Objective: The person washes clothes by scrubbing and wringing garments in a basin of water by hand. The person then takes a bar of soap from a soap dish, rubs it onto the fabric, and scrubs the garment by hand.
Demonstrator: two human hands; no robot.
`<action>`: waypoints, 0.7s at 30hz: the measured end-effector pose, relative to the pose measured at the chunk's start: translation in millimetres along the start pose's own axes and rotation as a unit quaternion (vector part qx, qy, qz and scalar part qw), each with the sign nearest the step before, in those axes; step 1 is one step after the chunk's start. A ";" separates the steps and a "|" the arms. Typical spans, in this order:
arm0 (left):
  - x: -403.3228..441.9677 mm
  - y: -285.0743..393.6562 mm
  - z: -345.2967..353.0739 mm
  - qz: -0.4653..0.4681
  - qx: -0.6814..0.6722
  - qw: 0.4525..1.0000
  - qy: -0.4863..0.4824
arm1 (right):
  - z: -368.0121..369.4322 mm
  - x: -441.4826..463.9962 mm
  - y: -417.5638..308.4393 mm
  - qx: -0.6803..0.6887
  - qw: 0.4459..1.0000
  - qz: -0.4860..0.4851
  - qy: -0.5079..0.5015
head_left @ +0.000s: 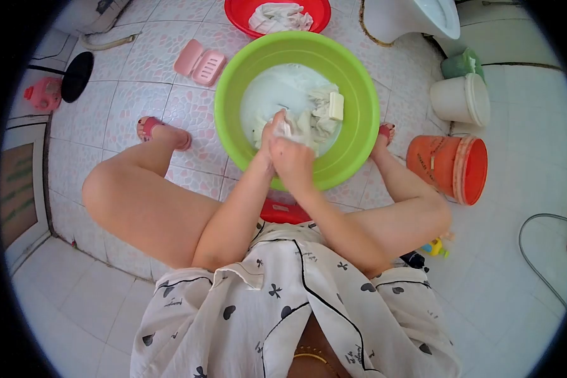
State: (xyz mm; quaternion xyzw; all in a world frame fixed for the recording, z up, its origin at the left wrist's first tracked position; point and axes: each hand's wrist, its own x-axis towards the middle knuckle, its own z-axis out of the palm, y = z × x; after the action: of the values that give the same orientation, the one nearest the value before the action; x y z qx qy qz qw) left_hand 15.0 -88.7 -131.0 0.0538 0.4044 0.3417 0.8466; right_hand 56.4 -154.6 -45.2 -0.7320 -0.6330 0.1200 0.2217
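A large green basin stands on the floor between my feet, with cloudy, sudsy water in it. A white cloth lies bunched and wet in the water. My left hand and my right hand press together over the near side of the basin, both closed on part of this cloth. Some white fabric and foam show between them; most of the gripped part is hidden. On the bunched cloth, right of my hands, rests a pale bar of soap.
Beyond the basin is a red basin with white cloth. A pink soap box lies open to the left. At right are an orange bucket on its side, a white bucket and a shower hose.
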 end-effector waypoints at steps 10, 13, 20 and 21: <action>-40.8 -14.0 51.0 0.070 0.034 0.997 -0.012 | -26.7 56.8 49.2 0.071 0.977 0.203 -0.012; -19.3 -8.6 21.3 0.147 0.115 0.983 0.007 | -15.7 25.3 21.3 0.127 0.987 0.098 0.012; -1.5 1.5 -3.1 0.021 0.037 0.998 -0.054 | 0.3 -0.4 2.4 0.029 0.999 0.040 0.015; -7.2 -3.9 3.2 0.011 0.022 0.999 -0.042 | 2.9 6.3 10.8 0.009 0.999 0.042 0.030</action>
State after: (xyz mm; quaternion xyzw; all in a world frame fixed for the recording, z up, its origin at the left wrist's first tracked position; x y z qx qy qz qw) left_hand 16.2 -95.5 -125.6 0.0908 0.3754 0.3391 0.8578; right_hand 65.6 -149.0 -52.3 -0.7595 -0.5935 0.1130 0.2413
